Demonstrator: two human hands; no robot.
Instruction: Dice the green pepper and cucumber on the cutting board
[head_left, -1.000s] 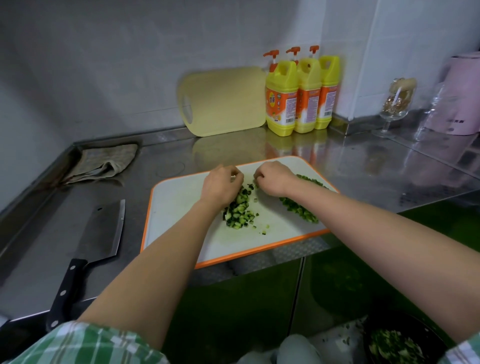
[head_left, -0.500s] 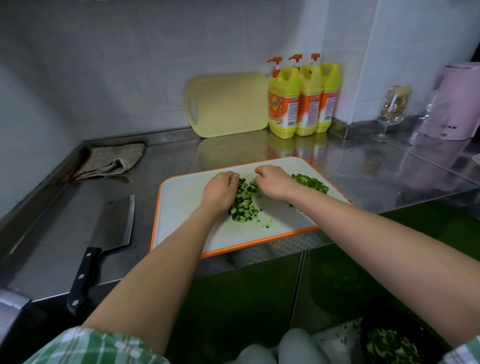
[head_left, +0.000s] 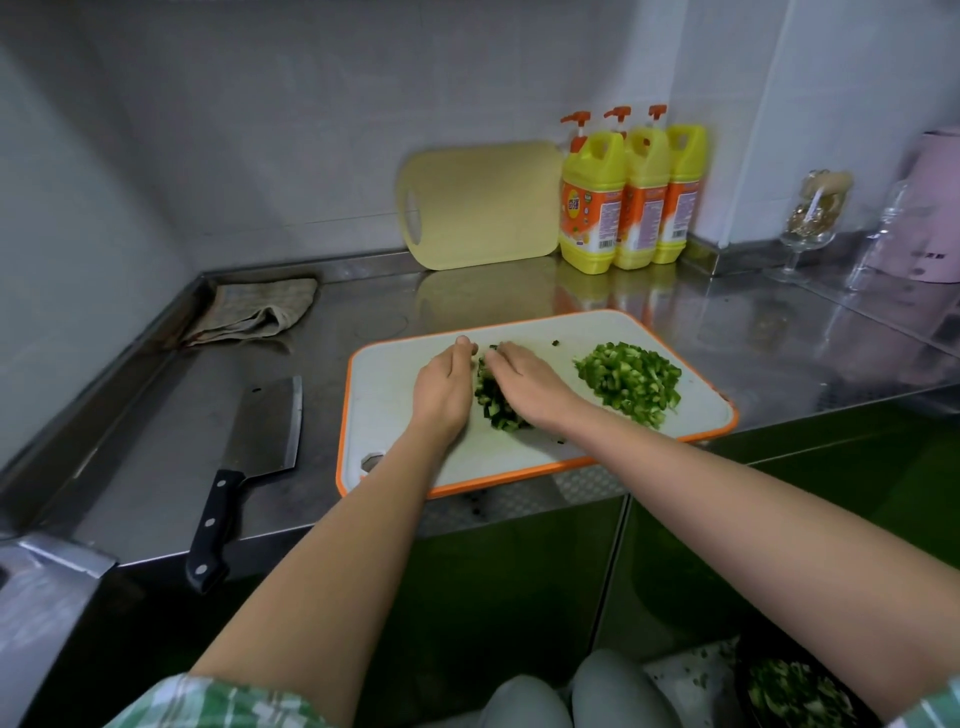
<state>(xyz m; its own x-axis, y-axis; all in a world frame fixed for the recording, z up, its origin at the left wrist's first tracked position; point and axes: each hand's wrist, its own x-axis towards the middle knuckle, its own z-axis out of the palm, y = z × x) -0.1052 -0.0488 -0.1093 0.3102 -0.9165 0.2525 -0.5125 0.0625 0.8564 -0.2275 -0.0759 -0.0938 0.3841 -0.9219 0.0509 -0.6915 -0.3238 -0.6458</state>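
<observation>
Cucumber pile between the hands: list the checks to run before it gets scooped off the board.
1. Cucumber pile gathered between the left hand and the right hand, both against its sides: ok.
2. Cleaver out of both hands, flat on the counter left of the cutting board: ok.
3. Pepper pile kept apart, on the board's right side: ok.
4. Everything swept in: not ok, a few stray bits lie outside the pile.
5. Fingertips under the pile: cannot tell, the dice hide them.
6. Room in the dark bowl at lower right: cannot tell, it already holds greens and the picture's edge cuts it off.
</observation>
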